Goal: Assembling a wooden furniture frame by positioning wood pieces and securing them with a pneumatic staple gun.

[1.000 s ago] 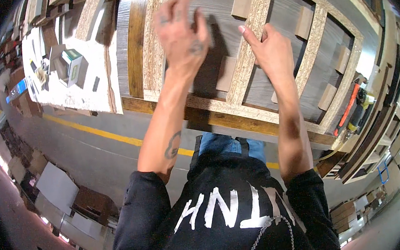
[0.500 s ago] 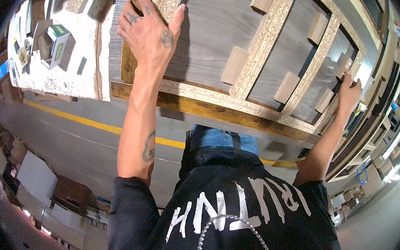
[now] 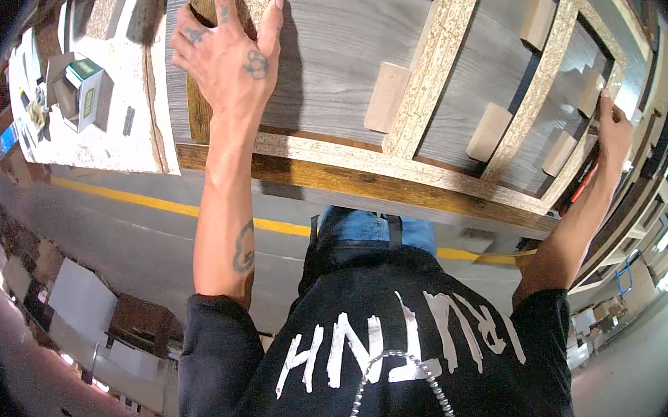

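Observation:
A wide grey wood-grain panel (image 3: 336,49) lies in front of me. A frame of particleboard strips (image 3: 437,64) is on it, with small tan wooden blocks (image 3: 388,96) set against the strips. My left hand (image 3: 230,67) lies palm down over the strips at the panel's left end, fingers spread, thumb held apart. At the right end, my right hand (image 3: 616,132) is at the frame's end strip, its thumb laid on the strip and its other fingers curled at the outer side. Those fingertips are partly hidden. A dark brown wood edge (image 3: 332,181) runs along the near side.
To the left is a white worktop (image 3: 122,151) with an open small box (image 3: 85,91) and scraps. Something orange-red (image 3: 582,187) is beside my right forearm. Stacked boards and frames (image 3: 662,140) stand at the right. A yellow line (image 3: 126,196) crosses the floor behind the panel's near edge.
In the picture, my left hand has shifted slightly left and my right hand right and a little up. The panel's right end also appears farther right. Both hands remain at its ends.

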Tool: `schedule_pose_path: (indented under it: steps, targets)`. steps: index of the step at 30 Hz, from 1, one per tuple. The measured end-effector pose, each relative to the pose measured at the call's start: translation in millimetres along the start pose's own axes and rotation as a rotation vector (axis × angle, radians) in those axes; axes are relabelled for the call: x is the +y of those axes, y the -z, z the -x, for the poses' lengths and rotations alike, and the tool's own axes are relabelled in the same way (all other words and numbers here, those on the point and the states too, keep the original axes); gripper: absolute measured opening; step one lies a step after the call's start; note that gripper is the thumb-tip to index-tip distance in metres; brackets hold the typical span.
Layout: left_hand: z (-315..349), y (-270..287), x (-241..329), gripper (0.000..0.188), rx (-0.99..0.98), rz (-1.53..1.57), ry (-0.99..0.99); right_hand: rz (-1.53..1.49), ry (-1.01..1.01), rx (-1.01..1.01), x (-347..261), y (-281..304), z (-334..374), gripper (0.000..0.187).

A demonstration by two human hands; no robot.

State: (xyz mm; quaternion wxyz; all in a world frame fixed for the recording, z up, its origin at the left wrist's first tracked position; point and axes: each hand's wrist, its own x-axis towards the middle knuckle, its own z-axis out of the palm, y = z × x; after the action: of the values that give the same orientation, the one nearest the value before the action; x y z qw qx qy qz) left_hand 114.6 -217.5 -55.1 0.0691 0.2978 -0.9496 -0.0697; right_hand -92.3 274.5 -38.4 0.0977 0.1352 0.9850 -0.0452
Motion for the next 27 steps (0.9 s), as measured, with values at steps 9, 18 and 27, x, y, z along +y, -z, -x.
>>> schedule_pose_path:
  steps: [9,18,27]
  targets:
    - [-13.4,-10.2,45.4,0.072,0.339,0.144,-0.368,0.020,0.017,-0.038,-10.7,13.0,7.2,0.095]
    - [4.8,-37.0,138.8,0.112,-0.098,0.382,-0.216,-0.060,0.043,-0.061,-29.1,14.0,27.2,0.095]
    - [2.3,-29.8,132.3,0.102,-0.124,0.384,-0.307,0.002,0.039,-0.024,-5.9,12.5,8.3,0.090]
